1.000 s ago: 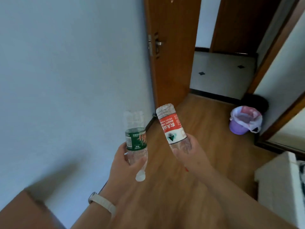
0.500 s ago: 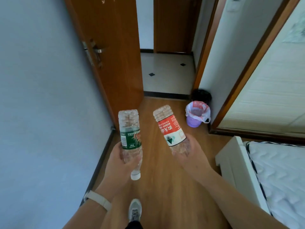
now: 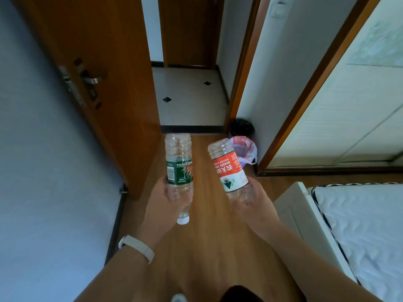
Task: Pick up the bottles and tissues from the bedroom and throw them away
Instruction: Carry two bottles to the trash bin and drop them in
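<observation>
Each hand wraps one clear, seemingly empty plastic bottle near its neck, base outward: the left hand (image 3: 162, 200) the green-labelled bottle (image 3: 178, 168), the right hand (image 3: 250, 199) the red-labelled bottle (image 3: 229, 168). Light, crushable, easily carried. Ahead waits a purple lined bin (image 3: 245, 152), partly hidden.

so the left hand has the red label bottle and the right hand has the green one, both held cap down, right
Swapped. In the head view the left hand holds the green-label bottle and the right hand holds the red-label bottle. Both are held cap end down.
</observation>
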